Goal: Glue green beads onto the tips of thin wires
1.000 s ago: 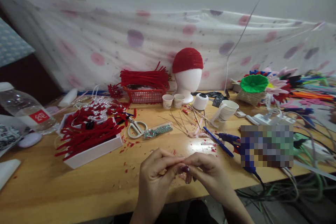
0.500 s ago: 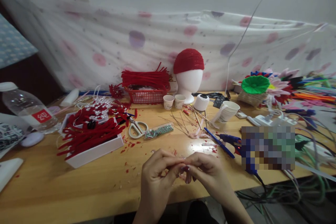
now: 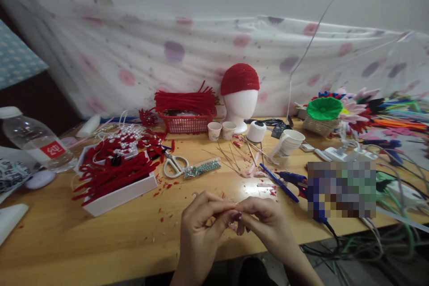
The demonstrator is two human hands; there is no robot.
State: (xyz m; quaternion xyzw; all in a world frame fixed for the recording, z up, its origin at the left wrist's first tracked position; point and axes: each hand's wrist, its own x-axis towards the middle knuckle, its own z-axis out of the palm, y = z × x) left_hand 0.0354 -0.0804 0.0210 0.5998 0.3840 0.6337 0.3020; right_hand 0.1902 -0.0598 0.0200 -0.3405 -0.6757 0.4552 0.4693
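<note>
Left grip [image 3: 203,219] and right grip [image 3: 263,219], mine, one pair: raised above the near edge of the wooden tabletop [image 3: 100,248], thumbs and forefingers drawn to a close pinch, the two sets of fingertips meeting in the middle. Whatever lies between them is too small or too well hidden for me to tell (my own fingers block the view). Nearest to me: red scraps [image 3: 161,220], scattered on the wood around and beyond my fingers. Just beyond, one clear packet of green beads [image 3: 204,168], lying flat, its end against white-handled scissors [image 3: 169,156]. To the left, one white box [image 3: 124,194], heaped with red fuzzy stems [image 3: 117,172], pearly white beads [image 3: 129,138] behind them. To the right, one blue pen [image 3: 279,182], lying aslant, and one blue glue gun [image 3: 291,177], nozzle towards the pen, its body partly pixelated. At the back, one red basket [image 3: 186,124] with more stems across its top; two paper cups [image 3: 214,131], side by side; one white foam head [image 3: 239,105], upright, its crown covered in red; one white spool [image 3: 256,132], near the head's base.
</note>
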